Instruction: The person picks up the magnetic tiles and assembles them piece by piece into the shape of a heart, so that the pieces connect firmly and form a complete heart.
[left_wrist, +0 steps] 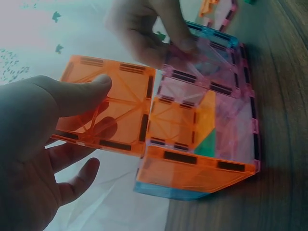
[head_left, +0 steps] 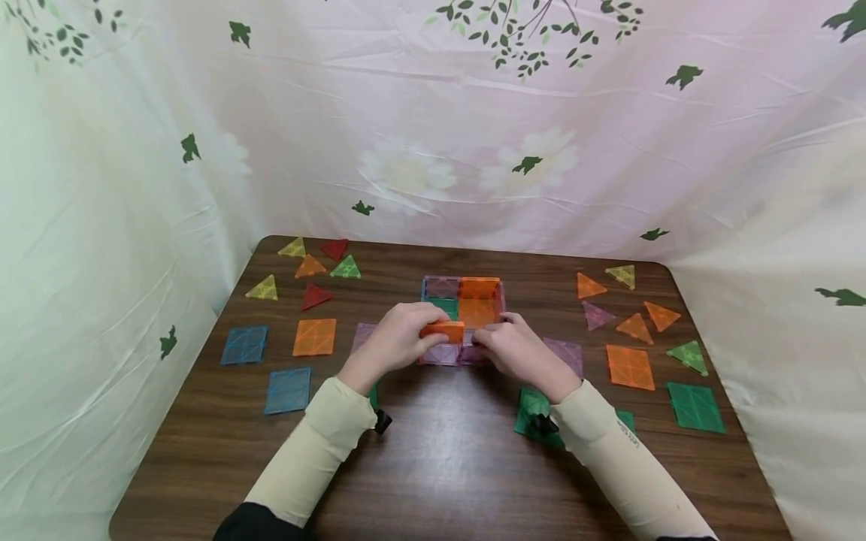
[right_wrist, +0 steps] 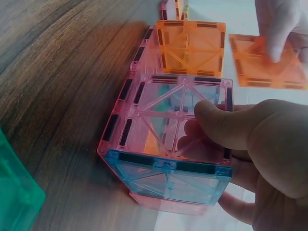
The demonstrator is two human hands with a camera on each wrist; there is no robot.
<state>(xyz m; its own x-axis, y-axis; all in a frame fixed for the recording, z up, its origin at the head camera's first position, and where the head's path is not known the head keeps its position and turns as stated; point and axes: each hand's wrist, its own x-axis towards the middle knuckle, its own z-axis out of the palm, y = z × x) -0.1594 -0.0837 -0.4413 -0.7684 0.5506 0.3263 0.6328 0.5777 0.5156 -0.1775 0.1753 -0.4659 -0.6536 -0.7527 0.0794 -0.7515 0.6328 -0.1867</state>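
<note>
Between thumb and fingers, my left hand [head_left: 398,336] pinches an orange square magnetic tile [left_wrist: 129,91] beside a box-like structure of see-through magnetic tiles [head_left: 479,309]. The held tile's edge is close to an upright orange tile [left_wrist: 192,168] of that structure; whether they touch I cannot tell. My right hand [head_left: 524,352] grips a pink square magnetic tile [right_wrist: 156,120] at the structure's near right, its thumb on one face and fingers behind. A blue tile [right_wrist: 168,180] adjoins the pink one. Orange and green show inside the structure.
Blue tiles [head_left: 244,346], an orange square [head_left: 314,337] and several triangles [head_left: 346,267] lie at left. At right lie more triangles [head_left: 634,328], an orange square [head_left: 631,367] and a green square [head_left: 695,407]. Another green tile [head_left: 528,413] lies by the right wrist. A printed curtain [head_left: 433,150] surrounds the table.
</note>
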